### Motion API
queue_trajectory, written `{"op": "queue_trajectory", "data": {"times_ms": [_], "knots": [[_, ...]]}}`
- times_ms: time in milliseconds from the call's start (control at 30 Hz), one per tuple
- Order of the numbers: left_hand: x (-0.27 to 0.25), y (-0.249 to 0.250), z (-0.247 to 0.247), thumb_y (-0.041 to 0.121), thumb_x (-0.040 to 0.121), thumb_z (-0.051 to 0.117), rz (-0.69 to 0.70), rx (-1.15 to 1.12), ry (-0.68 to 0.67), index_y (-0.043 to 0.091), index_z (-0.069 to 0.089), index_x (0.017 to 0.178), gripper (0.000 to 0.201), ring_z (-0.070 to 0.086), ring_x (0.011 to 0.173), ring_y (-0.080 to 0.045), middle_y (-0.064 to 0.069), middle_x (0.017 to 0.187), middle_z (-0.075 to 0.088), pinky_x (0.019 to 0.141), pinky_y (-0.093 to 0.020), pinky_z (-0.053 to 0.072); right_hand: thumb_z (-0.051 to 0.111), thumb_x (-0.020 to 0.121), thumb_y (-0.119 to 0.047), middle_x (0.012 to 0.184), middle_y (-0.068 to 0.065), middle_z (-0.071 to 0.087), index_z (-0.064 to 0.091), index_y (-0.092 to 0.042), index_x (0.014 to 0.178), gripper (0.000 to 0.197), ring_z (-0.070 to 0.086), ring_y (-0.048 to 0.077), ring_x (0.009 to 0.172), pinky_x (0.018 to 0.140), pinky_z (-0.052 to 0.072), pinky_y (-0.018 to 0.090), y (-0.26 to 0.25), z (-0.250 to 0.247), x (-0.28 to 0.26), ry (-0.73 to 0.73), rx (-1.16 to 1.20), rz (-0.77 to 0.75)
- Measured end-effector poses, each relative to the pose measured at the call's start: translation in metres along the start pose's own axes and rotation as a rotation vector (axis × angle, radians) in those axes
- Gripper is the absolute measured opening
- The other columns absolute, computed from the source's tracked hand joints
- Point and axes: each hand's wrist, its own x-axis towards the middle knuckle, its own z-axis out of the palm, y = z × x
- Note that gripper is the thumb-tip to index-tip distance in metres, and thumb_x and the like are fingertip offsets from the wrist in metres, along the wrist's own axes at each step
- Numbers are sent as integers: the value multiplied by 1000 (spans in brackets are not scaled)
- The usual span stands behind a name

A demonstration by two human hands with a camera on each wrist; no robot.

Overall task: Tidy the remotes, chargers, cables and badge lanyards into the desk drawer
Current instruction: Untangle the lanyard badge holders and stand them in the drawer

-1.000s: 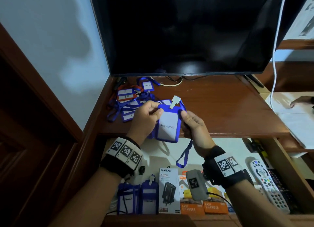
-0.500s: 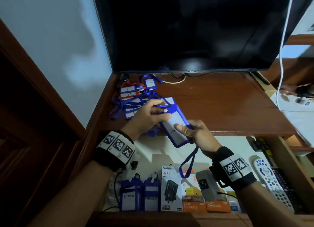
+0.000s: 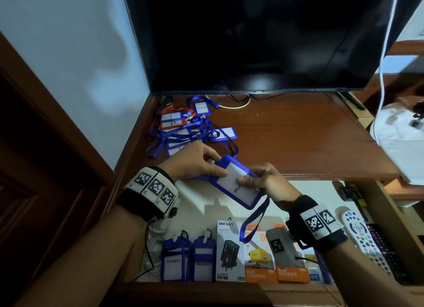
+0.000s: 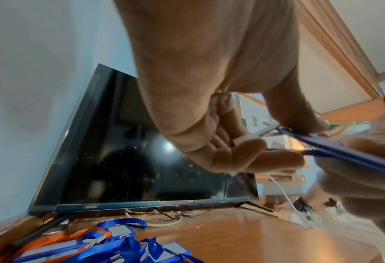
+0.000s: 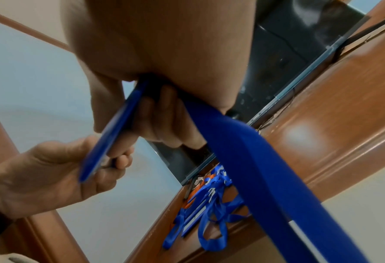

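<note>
Head view: Over the open wooden desk drawer point(image 3: 387, 217), left hand point(image 3: 195, 161) and right hand point(image 3: 266, 181) pinch a blue plastic badge holder point(image 3: 232, 182), now tilted lower than a second ago, likely heading drawerward.

Left wrist view: left-hand fingers point(image 4: 261, 156) curl beneath the holder's edge.

Right wrist view: its blue lanyard strap point(image 5: 254, 160) dangles toward the drawer.

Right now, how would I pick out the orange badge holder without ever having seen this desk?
Start at the big black television and drop to the wooden desktop under its left corner, where a heap of badge lanyards lies. The orange-framed badge holder sits at the heap's back; every neighbour is blue.
</note>
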Motion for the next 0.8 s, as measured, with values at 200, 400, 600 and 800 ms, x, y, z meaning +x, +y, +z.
{"op": "queue_trajectory", "data": {"times_ms": [200,400,600,800], "knots": [[1,-5,7,23,67,85,-73,-17,-65,5,73,78,24,60,71,-15,-19,81,69,69,-28,50,76,72,-4,62,9,63,63,12,76,21,54,17,52,49,43,22,12,5,4,56,58,41],[-2,-14,15,19,75,77,-81,-54,-249,3,74,89,21,66,83,-19,-17,92,73,85,-38,53,76,59,-11,71,21,59,58,22,77,42,52,27,62,56,42,30,15,8,7,11,49,37],[-11,-10,17,9,95,53,-84,-99,-457,15,63,91,13,67,73,-4,6,74,72,65,-16,51,75,57,-10,72,23,64,62,22,83,43,58,27,60,54,48,29,18,5,6,1,45,35],[-16,-9,6,2,93,53,-54,-218,-328,16,62,97,16,70,69,-11,-2,83,72,63,-18,53,75,68,-20,75,15,67,66,10,84,35,60,22,62,55,47,27,17,14,-1,35,161,27]]}}
